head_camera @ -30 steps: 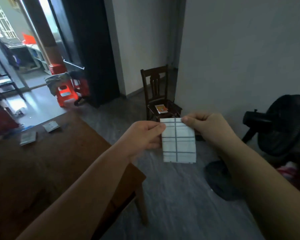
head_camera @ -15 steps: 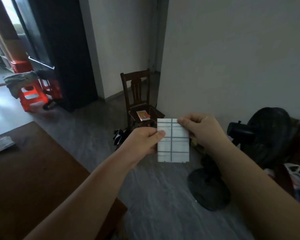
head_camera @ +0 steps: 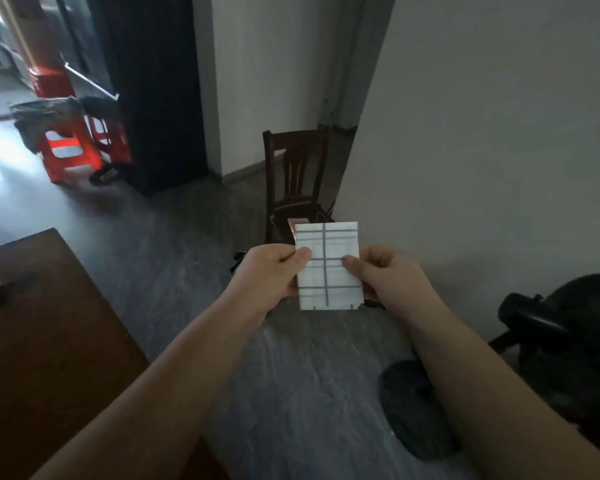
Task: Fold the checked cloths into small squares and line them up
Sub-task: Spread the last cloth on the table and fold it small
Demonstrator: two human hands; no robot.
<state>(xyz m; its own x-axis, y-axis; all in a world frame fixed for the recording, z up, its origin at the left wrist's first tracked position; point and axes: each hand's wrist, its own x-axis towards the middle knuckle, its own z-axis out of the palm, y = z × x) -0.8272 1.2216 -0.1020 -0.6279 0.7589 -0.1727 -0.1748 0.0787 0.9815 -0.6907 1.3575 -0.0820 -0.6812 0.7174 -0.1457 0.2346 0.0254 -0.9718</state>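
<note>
The corner of a dark wooden table [head_camera: 42, 323] fills the lower left. At centre frame, a folded checked cloth [head_camera: 328, 271] is held upright in mid-air over the floor, apparently to line up its next crease. The left hand [head_camera: 274, 271] pinches its left edge and the right hand [head_camera: 388, 275] its right, both thumbs in front. Behind it stands a wooden chair [head_camera: 297, 174], with red stools [head_camera: 73, 150] at upper left.
</note>
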